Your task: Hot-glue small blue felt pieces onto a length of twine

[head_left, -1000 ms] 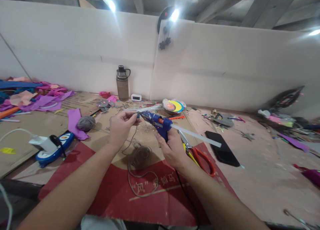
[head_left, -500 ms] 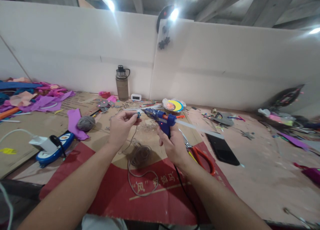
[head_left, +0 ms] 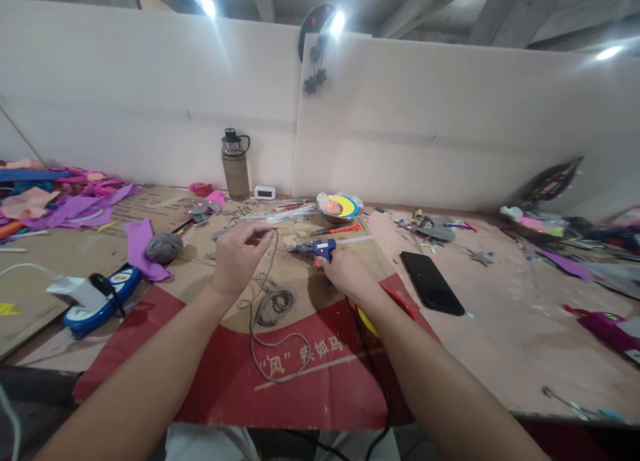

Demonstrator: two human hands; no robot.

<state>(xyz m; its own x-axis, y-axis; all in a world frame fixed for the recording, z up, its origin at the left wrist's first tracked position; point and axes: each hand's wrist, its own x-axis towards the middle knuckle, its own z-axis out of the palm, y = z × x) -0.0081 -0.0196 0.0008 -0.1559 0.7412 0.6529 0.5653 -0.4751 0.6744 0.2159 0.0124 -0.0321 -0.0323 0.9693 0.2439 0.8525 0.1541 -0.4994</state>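
My left hand [head_left: 239, 255] is closed, pinching the end of a grey cord [head_left: 276, 306] between thumb and fingers. From that pinch the cord hangs down to a loose coil on the cardboard [head_left: 235, 387]. My right hand [head_left: 350, 270] is wrapped round a blue glue gun [head_left: 324, 249], held low over the cardboard with its nozzle towards the left. A clear glue stick [head_left: 359, 239] pokes out of the gun's back. Partly under my right forearm lie red-handled scissors [head_left: 400, 301]. Whatever tiny piece is at the cord's tip is mostly hidden by my fingers.
A black phone [head_left: 431, 282] lies to the right. On the left are a grey yarn ball [head_left: 164, 247], a blue power strip [head_left: 103, 302] and purple scraps [head_left: 143, 247]. Behind stand a water bottle [head_left: 235, 167], a small white clock [head_left: 265, 193] and a bowl [head_left: 338, 215].
My right hand has lowered the glue gun away from my left fingertips. My left hand still pinches the cord, and the small blue piece at its tip shows less. The view has shifted slightly right.
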